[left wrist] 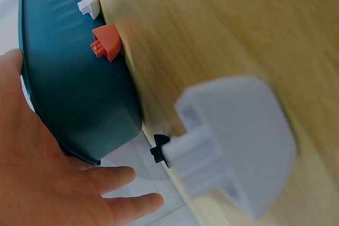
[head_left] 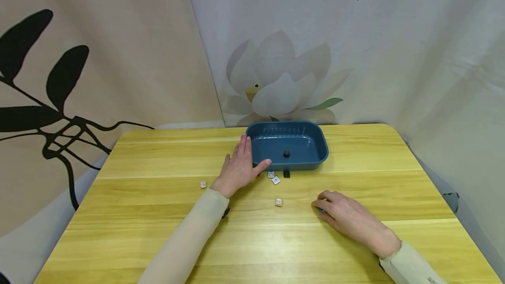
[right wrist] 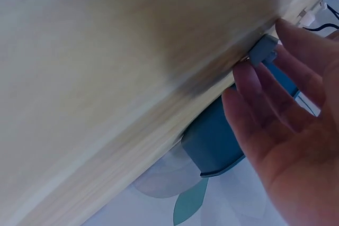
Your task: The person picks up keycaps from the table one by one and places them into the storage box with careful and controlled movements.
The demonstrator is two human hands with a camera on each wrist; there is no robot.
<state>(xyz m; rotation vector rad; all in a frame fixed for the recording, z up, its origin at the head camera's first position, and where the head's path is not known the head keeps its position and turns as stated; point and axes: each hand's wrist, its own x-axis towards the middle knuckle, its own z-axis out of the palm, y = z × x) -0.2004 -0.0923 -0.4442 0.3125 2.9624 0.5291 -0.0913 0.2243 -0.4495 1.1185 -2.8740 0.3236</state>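
Note:
My left hand (head_left: 238, 168) lies with extended fingers against the left end of a dark blue tray (head_left: 309, 166), its thumb spread along the near side. On the table, my right hand (head_left: 351, 216) has its fingers curled round a small blue-grey keycap (right wrist: 262, 50), fingertips at its sides. One black keycap (head_left: 286, 154) is inside the tray. Before the tray's near wall are two white keycaps (head_left: 275, 180), a black keycap (head_left: 286, 174) and a red keycap (left wrist: 108, 42), which the left hand mostly hides in the head view.
A pale keycap (head_left: 279, 202) lies between the hands, and another light keycap (head_left: 203, 184) left of the left wrist. The wooden table (head_left: 158, 196) ends at a printed cloth backdrop (head_left: 158, 56) just behind the tray.

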